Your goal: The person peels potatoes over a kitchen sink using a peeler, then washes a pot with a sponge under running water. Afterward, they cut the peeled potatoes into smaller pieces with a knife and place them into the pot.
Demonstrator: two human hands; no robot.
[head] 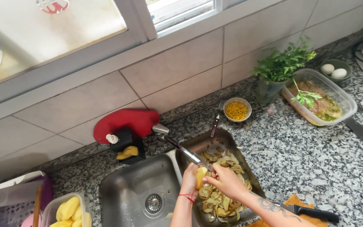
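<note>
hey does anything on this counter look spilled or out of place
Nothing looks spilled. Potato peels pile in the right sink basin under both hands. A black-handled knife lies on an orange cloth at the counter's front edge, slightly precarious.

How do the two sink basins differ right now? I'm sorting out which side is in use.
The left basin shows bare steel and an open drain, with only a scrap or two near the bottom edge; the right basin is heaped with potato peels. Both hands, left hand and right hand, hold a potato over the right basin, none over the left. The faucet points toward the right basin. Both are steel, set in the granite counter.
</note>
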